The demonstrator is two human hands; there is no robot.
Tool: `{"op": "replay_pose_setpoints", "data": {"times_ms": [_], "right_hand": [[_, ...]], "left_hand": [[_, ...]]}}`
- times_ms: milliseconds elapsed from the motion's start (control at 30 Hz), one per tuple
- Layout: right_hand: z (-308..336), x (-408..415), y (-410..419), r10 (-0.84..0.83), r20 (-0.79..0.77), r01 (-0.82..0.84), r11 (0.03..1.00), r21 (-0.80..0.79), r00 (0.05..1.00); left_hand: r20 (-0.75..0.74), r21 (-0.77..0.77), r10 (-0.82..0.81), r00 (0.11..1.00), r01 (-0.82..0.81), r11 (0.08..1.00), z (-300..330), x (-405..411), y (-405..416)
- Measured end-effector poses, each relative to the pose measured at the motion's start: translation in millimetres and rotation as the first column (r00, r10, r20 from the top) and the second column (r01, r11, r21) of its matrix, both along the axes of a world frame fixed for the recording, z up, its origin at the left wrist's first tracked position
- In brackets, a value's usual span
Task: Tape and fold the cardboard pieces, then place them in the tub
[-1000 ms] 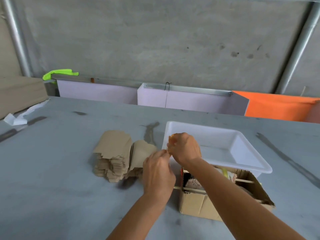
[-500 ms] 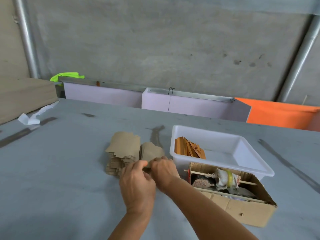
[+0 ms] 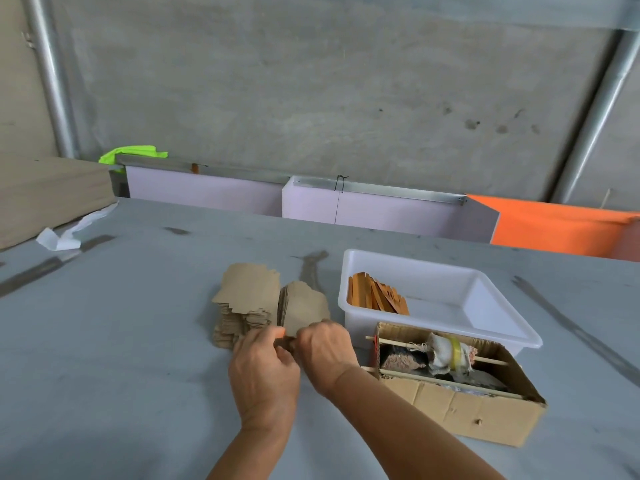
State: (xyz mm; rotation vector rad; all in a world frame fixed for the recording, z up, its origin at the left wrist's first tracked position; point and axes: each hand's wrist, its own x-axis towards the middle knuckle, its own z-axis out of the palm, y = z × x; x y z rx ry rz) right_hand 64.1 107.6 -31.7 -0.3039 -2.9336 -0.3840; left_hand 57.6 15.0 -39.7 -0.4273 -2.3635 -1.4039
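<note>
Two piles of flat cardboard [image 3: 249,299] lie on the table [image 3: 121,341] just left of the tub [image 3: 485,299], and we have both hands at the near edge of the right-hand pile, where a leaning piece [image 3: 304,308] stands up. Our left hand [image 3: 265,365] and right hand [image 3: 327,353] meet there, fingers curled in toward the lower edge of that piece. We seem to be pinching it, though the fingertips are hidden behind the knuckles and we cannot tell how firm the hold is.

We judge this as the start of a fresh round: picking a blank off the pile. Several folded pieces [image 3: 377,296] already lie in the tub's left end, so the job is under way but far from done.

Next we must separate a single sheet, lift it clear, then tape and fold it. Just right of our hands sits an open box [image 3: 460,407] holding a roll on a stick [image 3: 446,351].
</note>
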Motion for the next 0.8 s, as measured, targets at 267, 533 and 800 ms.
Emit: {"op": "replay_pose_setpoints", "data": {"times_ms": [267, 533, 800], "right_hand": [[55, 24, 12, -0.160, -0.331, 0.099, 0.976, -0.193, 0.930], [86, 104, 42, -0.502, -0.395, -0.194, 0.406, -0.893, 0.770], [58, 182, 56, -0.493, -0.270, -0.239, 0.126, -0.963, 0.827]], "left_hand": [[0.040, 0.005, 0.000, 0.999, -0.001, 1.000, 6, 6, -5], [0.195, 0.464, -0.285, 0.938, 0.168, 0.870, 48, 10, 7], [0.292, 0.609, -0.611, 0.736, 0.350, 0.712, 46, 43, 16]]}}
